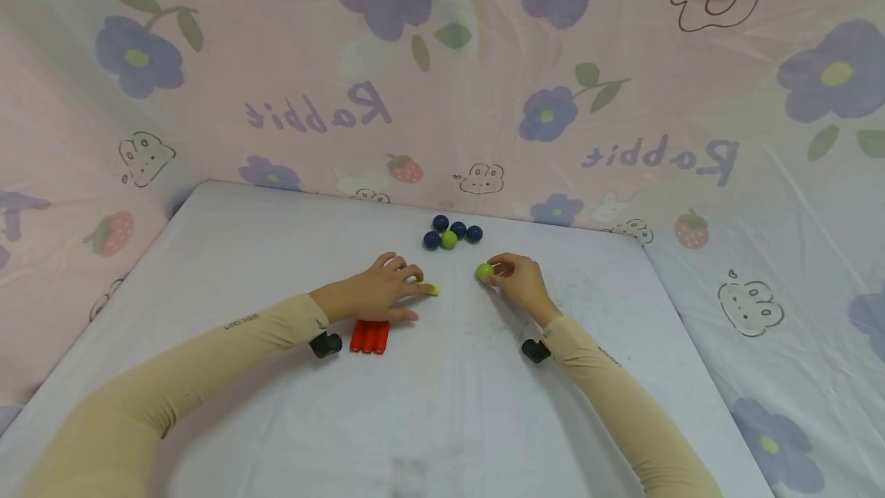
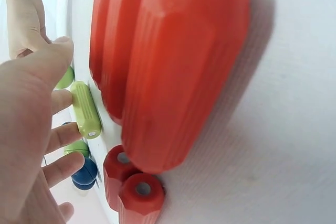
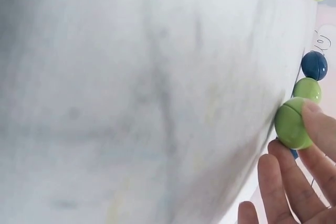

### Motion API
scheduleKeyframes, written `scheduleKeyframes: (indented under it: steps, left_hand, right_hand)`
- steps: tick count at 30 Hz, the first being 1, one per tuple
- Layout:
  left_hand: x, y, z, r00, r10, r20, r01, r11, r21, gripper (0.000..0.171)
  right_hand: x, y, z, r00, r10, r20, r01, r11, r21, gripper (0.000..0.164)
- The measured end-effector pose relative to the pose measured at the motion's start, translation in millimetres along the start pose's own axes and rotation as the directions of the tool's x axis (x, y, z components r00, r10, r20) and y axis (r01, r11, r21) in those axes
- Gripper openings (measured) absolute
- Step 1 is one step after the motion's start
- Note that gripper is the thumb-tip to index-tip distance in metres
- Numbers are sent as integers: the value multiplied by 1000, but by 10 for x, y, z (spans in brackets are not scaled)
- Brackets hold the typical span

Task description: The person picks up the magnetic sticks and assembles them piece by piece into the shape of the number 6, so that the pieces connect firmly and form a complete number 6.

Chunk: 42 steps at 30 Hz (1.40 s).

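Likely partway: red cylinders [image 1: 369, 338] and far balls [image 1: 449, 240] lie grouped on the bench [image 1: 442, 406]; apart, the green ball [image 1: 484, 272] your right hand [image 1: 522, 283] pinches and green cylinder [image 2: 86, 109] your left hand [image 1: 376, 292] touches, fingers extended.

A curtained-off corner, whether home or studio unclear: pale fabric [image 1: 456, 125] printed with flowers [image 1: 548, 115], strawberries [image 1: 406, 170] and cartoon rabbits [image 1: 482, 180] hangs behind and beside a white worktop [image 1: 442, 421].
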<state>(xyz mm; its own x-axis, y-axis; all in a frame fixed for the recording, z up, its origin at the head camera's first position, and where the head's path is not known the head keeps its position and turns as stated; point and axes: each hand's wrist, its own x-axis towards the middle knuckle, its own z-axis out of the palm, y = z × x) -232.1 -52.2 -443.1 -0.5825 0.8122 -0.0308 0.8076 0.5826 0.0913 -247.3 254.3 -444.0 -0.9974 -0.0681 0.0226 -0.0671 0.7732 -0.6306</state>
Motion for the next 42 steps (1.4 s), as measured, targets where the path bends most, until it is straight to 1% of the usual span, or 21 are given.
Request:
scheduleKeyframes:
  steps: [4, 7, 12, 14, 16, 20, 23, 29, 34, 36, 42]
  left_hand:
    - [21, 7, -11, 1000, -7, -18, 7, 1000, 18, 54]
    - [65, 10, -31, 998, -38, -42, 38, 999, -1, 51]
    - [205, -25, -45, 989, -123, -83, 116, 989, -87, 49]
    - [265, -46, -35, 985, -149, -84, 138, 983, -120, 47]
    - [313, -68, -20, 982, -170, -80, 154, 973, -173, 43]
    - [372, -94, 4, 978, -196, -77, 166, 942, -290, 34]
    - [403, -104, 20, 975, -206, -81, 167, 925, -341, 28]
    - [445, -113, 39, 973, -208, -104, 152, 907, -392, 22]
    - [489, -119, 33, 968, -233, -95, 169, 883, -439, 22]
    - [515, -120, 32, 968, -234, -95, 169, 879, -446, 22]
    - [614, -101, 14, 968, -228, -105, 158, 878, -451, 22]
  right_hand:
    - [0, 0, -2, 1000, -3, 1, 3, 1000, -5, 36]
    - [5, 1, 0, 1000, -2, 2, 2, 1000, -9, 36]
    - [21, 9, 8, 1000, -1, 5, 1, 1000, -10, 35]
    - [25, 16, 10, 1000, -2, 5, 2, 1000, -6, 35]
    - [26, 18, 9, 1000, -5, 8, 5, 1000, -5, 36]
    - [22, 18, 5, 1000, -8, 13, 8, 1000, -4, 37]
    - [22, 20, -1, 1000, -8, 10, 8, 1000, 1, 37]
    - [25, 40, -13, 1000, -26, 3, 26, 1000, 10, 36]
    - [39, 51, -18, 999, -39, 2, 39, 999, 18, 36]
    - [39, 53, -19, 999, -41, 2, 40, 999, 18, 36]
    - [29, 47, -11, 1000, -30, 1, 29, 999, 17, 36]
